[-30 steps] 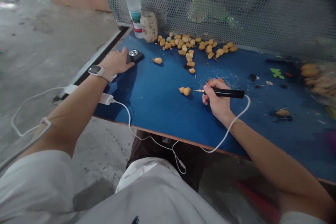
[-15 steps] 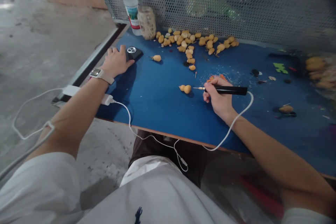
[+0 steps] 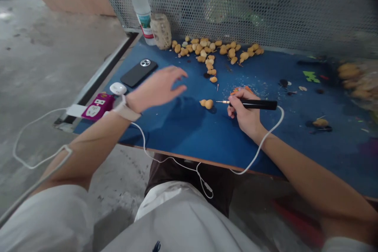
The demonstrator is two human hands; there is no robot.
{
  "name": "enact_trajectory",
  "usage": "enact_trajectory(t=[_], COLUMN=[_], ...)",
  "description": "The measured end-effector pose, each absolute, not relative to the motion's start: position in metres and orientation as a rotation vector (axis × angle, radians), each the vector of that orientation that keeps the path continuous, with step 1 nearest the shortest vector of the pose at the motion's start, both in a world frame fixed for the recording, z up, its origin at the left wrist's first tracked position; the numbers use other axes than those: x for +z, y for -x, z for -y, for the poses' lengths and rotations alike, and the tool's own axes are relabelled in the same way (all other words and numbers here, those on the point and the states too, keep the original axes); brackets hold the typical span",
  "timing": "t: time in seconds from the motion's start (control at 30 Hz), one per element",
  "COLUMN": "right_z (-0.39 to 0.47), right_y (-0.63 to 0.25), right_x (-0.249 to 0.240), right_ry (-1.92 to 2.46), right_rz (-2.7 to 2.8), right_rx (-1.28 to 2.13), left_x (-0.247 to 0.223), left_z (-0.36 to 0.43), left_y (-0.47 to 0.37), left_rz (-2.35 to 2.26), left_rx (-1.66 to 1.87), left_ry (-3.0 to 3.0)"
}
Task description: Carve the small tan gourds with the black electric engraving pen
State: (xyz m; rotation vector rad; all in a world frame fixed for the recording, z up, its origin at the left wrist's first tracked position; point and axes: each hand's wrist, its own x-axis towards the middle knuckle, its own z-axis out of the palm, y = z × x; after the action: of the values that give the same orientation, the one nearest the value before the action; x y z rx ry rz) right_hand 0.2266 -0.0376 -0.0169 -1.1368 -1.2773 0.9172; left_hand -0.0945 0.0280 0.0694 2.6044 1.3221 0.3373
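My right hand (image 3: 243, 112) grips a black corded engraving pen (image 3: 256, 104) like a pencil, its thin metal tip pointing left. Just left of that tip, apart from it, a small tan gourd (image 3: 207, 104) lies on its side on the blue tabletop (image 3: 183, 138). My left hand (image 3: 162, 88) is over the table left of this gourd, thumb and forefinger apart, with nothing visible between them. Behind that hand lies a black phone (image 3: 138, 73), untouched. A white earbud case (image 3: 118, 88) and a purple item with a cartoon face (image 3: 98, 106) are near my left wrist.
Several small gourds (image 3: 206, 47) are heaped along the mesh panel (image 3: 183, 4). A water bottle (image 3: 143, 13) and a jar (image 3: 161, 31) stand at the back left. Orange bits (image 3: 239, 91) lie behind my right hand. A white cable (image 3: 177, 159) hangs over the front edge.
My left hand has come off the phone and moved right and nearer to me, covering the spot where a lone gourd lay. My right hand keeps the pen in nearly the same place.
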Motion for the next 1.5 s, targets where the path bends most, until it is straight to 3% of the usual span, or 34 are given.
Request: enact_trajectory(t=[0.17,0.43,0.87,1.5], right_z=[0.037,0.041,0.049,0.057], right_y=[-0.229,-0.232,-0.228,-0.224], right_x=[-0.018,-0.015,-0.007,0.003], right_ry=[1.122,1.155,1.11,1.209], right_rz=[1.238,1.22,1.26,1.445], right_rx=[0.91,0.951,0.933,0.755], left_x=[0.047,0.007,0.003,0.006], left_z=[-0.005,-0.005,-0.004,-0.002], left_y=[0.022,0.017,0.018,0.017], left_rz=[-1.019,-0.85,-0.911,-0.918], left_rx=[0.322,0.432,0.726,0.659], left_ry=[-2.742,-2.505,-2.148,-2.225])
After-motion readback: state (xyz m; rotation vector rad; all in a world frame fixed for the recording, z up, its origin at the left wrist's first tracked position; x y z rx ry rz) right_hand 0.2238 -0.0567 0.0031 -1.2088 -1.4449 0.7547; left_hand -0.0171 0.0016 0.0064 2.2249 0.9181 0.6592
